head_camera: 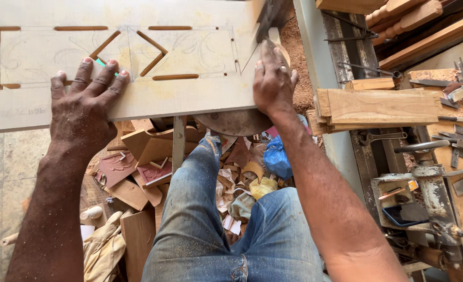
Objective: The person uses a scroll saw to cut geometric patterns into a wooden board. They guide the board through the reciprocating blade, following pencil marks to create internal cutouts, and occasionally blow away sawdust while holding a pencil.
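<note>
Seemingly from the single head view, we press both hands flat on a pale flat wooden board with cut-out slots and pencilled scroll lines [137, 78], which juts over its near edge toward our knees. Our left hand [85, 104] lies spread, fingers [103, 78] splayed wide near the board's near edge by the diamond-shaped slots, gripping nothing, only bearing down; we judge this keeps the panel from shifting. Our right hand [273, 78] sits near the board's right corner, fingers extended and close together, palm pushing down beside a dark upright metal blade part [270, 15]. Whether those fingers hook over the far edge we cannot tell. A round grey metal disc [234, 122] shows beneath the board, probably part of the machine, mostly hidden. Below our blue denim jeans [231, 224] the floor holds a heap of reddish carved wood offcuts [132, 177] and a crumpled blue plastic bag [277, 156]. To the right, a stack of tan wooden planks [377, 107] and a rusty grey bench vise [429, 193] crowd a cluttered table, its tools cut off by the frame edge.
</note>
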